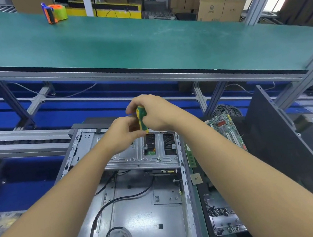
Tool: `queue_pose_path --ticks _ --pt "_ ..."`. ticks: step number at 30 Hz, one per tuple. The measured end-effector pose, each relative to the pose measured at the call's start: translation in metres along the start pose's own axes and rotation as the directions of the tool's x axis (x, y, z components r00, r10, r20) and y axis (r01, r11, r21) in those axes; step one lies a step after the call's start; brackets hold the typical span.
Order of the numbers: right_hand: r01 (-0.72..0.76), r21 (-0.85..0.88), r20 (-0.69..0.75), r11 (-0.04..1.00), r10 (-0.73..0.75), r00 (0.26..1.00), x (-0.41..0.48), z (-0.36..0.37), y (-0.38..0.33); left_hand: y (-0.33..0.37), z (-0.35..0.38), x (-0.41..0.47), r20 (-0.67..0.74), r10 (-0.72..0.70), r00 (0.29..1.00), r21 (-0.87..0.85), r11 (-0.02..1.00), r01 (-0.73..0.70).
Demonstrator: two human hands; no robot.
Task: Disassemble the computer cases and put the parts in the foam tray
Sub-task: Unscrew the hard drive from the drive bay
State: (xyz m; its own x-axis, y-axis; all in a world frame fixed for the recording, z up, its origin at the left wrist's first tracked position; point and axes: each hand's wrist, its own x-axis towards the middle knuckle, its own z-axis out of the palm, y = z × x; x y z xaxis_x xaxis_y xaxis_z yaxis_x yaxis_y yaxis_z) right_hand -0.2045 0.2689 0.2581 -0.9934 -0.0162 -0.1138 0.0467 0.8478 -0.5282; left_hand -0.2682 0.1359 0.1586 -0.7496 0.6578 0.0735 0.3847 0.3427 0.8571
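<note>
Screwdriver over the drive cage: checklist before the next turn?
1. Grip on screwdriver: ok, right hand holds the handle top, left hand pinches it lower.
2. Tip seated in a screw on the drive cage: cannot tell, left hand hides it.
3. Computer case open, cage exposed: ok.
4. Cables off the cage top: ok, they lie on the case floor.
5. Spot for removed screws: ok, screw tray sits right of the case.
</note>
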Motion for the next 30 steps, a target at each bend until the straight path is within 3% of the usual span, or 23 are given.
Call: queue_pose_path --ticks 3,7,9,14,17,19,22,25,30 --pt "-0.037 -0.089 -0.009 0.995 0.036 0.999 0.003 0.011 -0.002 0.000 0.004 0.002 -0.109 -0.004 0.994 0.053 0.999 0.010" --pt "-0.222 -0.240 -0.255 0.945 0.160 0.954 0.007 0.017 -0.003 0.007 0.016 0.005 -0.138 -0.004 0.990 0.094 0.995 0.017" --pt "-0.205 -0.218 -0.280 0.954 0.140 0.950 0.008 0.017 -0.003 0.008 0.020 0.005 -0.153 0.001 0.988 0.096 0.995 0.014" --pt "-0.060 -0.055 -0.116 0.997 0.053 0.992 0.007 0.007 -0.001 0.000 0.008 0.002 0.003 -0.009 1.000 -0.046 0.999 0.010" --pt "-0.042 0.024 -0.006 0.999 0.043 0.999 0.007 0.003 0.000 -0.003 0.005 -0.002 -0.009 -0.005 1.000 -0.030 1.000 0.005" --pt "-0.070 -0.067 -0.030 0.995 0.068 0.997 0.006 0.008 -0.001 -0.004 0.008 0.000 -0.095 -0.022 0.995 0.006 1.000 0.022" --pt "-0.234 -0.272 -0.170 0.933 0.193 0.966 0.007 0.011 -0.005 0.000 0.018 0.008 -0.162 -0.056 0.985 0.066 0.995 0.068" --pt "-0.262 -0.257 -0.180 0.930 0.220 0.959 0.009 0.012 -0.005 0.004 0.023 0.012 -0.132 -0.050 0.990 0.101 0.993 0.063" --pt "-0.164 -0.125 -0.033 0.979 0.161 0.986 0.010 0.004 -0.001 0.004 0.003 0.001 0.022 0.049 0.999 -0.165 0.985 -0.045"
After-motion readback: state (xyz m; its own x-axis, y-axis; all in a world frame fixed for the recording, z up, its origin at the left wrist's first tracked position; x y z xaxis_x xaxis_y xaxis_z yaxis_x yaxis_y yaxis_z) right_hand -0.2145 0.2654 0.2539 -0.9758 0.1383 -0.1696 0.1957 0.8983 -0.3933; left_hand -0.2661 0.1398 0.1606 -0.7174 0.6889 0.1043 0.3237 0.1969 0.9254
